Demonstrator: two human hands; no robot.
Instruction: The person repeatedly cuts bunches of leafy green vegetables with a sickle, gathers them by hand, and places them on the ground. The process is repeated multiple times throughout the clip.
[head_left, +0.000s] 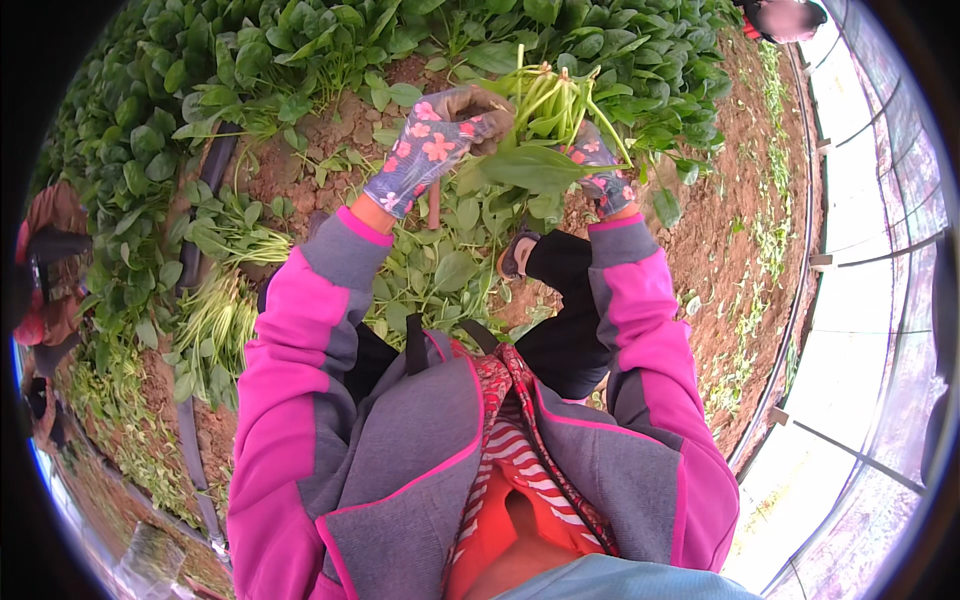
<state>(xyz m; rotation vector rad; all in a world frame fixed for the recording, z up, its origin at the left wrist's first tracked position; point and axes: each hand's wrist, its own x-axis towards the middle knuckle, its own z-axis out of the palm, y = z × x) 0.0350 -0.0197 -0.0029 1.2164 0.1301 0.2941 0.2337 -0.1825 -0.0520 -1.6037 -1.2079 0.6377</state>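
My right hand (600, 169), in a floral work glove, is closed around a bunch of spinach (551, 112). The cut stem ends point up and away, and broad leaves hang below. Just left of the bunch is my left hand (450, 135), in a matching glove with soiled fingers; its fingers are curled, and whether they pinch a leaf or stem is unclear. Beneath it a reddish-brown handle (434, 205) shows, its upper end hidden. Loose spinach leaves (450, 274) cover the soil between my feet.
Dense standing spinach (285, 45) fills the far side and left. Harvested spinach piles (217, 322) lie left, beside a dark irrigation hose (191, 262). Another person (52, 262) is at the left edge, one more (784, 19) at top right. Plastic sheeting (855, 300) borders the right.
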